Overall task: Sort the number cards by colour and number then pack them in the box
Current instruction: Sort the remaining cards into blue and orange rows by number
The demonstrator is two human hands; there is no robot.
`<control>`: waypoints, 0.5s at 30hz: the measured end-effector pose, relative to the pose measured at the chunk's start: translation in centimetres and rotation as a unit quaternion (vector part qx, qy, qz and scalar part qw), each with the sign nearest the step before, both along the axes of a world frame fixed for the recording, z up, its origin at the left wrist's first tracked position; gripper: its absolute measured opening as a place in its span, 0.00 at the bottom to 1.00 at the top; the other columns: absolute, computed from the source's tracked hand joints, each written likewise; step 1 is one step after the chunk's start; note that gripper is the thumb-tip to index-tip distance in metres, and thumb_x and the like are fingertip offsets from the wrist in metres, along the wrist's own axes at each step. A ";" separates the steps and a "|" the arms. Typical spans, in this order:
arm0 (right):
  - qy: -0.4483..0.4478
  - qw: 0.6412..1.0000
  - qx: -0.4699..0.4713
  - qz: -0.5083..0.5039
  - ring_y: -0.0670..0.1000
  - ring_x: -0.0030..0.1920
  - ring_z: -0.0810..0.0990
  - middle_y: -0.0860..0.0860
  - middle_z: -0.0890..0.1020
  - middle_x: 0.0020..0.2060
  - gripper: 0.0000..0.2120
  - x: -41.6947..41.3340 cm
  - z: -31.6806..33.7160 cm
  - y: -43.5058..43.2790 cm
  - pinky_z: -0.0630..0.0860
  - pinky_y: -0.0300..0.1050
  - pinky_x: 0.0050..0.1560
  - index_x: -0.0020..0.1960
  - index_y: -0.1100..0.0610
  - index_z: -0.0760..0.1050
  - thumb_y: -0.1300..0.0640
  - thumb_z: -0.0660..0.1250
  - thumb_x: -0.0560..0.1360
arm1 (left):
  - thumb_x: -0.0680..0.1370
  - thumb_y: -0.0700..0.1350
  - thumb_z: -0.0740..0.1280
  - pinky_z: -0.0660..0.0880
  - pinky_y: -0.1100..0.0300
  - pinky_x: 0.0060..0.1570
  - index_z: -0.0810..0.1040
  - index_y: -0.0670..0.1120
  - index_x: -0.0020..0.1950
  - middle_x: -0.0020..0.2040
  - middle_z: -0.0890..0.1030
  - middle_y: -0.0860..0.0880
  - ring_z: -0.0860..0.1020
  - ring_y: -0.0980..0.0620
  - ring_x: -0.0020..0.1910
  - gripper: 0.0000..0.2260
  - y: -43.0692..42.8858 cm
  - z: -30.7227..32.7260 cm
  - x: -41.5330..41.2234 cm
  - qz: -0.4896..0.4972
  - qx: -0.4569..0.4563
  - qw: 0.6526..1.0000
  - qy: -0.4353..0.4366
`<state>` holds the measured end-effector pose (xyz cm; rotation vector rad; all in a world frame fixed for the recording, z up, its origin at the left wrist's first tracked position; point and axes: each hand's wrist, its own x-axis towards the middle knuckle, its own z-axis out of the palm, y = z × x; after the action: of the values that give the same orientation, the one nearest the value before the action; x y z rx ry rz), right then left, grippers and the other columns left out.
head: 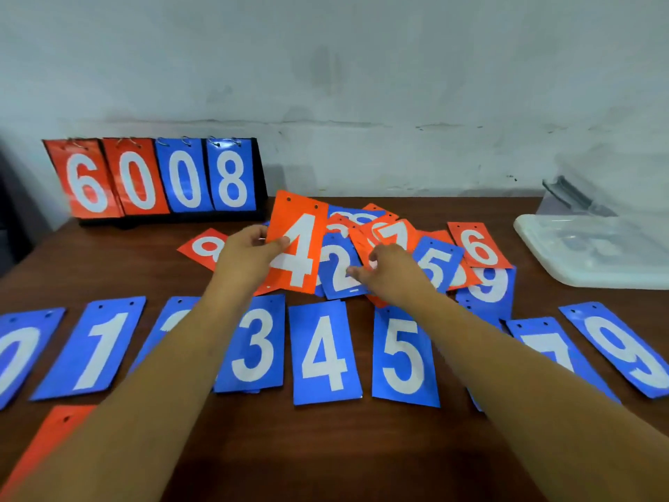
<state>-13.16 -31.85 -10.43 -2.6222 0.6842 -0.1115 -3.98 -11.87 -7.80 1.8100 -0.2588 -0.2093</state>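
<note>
— Nearest edge first?

— Found one orange card (47, 447) flat at the near left of the tabletop (325, 454), with a punched hole toward its far end. Just beyond, logged a blue row (325, 353) reading 0 at left to 9 at right, some places hidden under the forearms. Laid face up in ascending order, presumably to keep the sort readable. Long axes near-to-far, digit tops pointing away, holes at the far ends.

— And the hands?

— Left hand (249, 255) pinching the orange 4 card (298, 248) by its left edge, thumb on the face. Held raised over the pile, long axis roughly upright, holes uppermost. Likely kept up for reading before placement. Right hand (391, 269) down on the unsorted pile (434, 259), fingers bent beside the blue 2 (340, 269). Cannot tell whether gripping anything.

— Farther back?

— Clear box (593, 248) at far right, contents too blurred to judge. Flip scoreboard (159, 179) standing against the wall.
</note>
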 end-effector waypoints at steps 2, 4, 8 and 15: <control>0.048 0.995 -0.083 0.010 0.60 0.63 0.72 0.59 0.74 0.63 0.34 1.0 -0.7 1.2 0.72 0.56 0.63 0.64 0.58 0.72 0.32 0.65 0.72 | 0.77 0.49 0.70 0.79 0.57 0.43 0.79 0.52 0.47 0.47 0.82 0.53 0.82 0.52 0.46 0.02 0.7 -0.4 -0.2 0.013 -0.026 0.998 0.056; 0.071 0.990 -0.123 0.018 0.61 0.68 0.67 0.59 0.70 0.68 0.34 1.7 -1.1 1.9 0.67 0.57 0.67 0.66 0.57 0.70 0.32 0.64 0.72 | 0.77 0.48 0.71 0.80 0.55 0.46 0.79 0.52 0.49 0.49 0.83 0.52 0.82 0.51 0.47 0.02 1.4 -0.8 -0.3 0.022 -0.041 0.995 0.086; 0.039 0.993 -0.107 0.018 0.59 0.66 0.69 0.57 0.72 0.65 0.25 1.9 -1.4 2.3 0.69 0.57 0.67 0.64 0.56 0.73 0.40 0.66 0.76 | 0.77 0.49 0.71 0.81 0.48 0.52 0.80 0.52 0.52 0.51 0.83 0.51 0.83 0.48 0.50 0.06 2.6 -1.7 -0.4 0.028 -0.034 0.993 0.109; 0.105 0.985 -0.128 0.042 0.60 0.67 0.69 0.57 0.72 0.65 0.32 2.7 -0.9 3.4 0.68 0.59 0.66 0.62 0.55 0.73 0.30 0.63 0.72 | 0.77 0.50 0.71 0.80 0.45 0.55 0.80 0.50 0.58 0.56 0.82 0.49 0.82 0.47 0.53 0.11 4.0 -2.3 -0.8 0.048 -0.019 0.990 0.130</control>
<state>-10.45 -28.43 -11.33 -2.9350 0.6661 0.1130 -4.83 -7.89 -10.10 1.7317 0.0085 -0.3651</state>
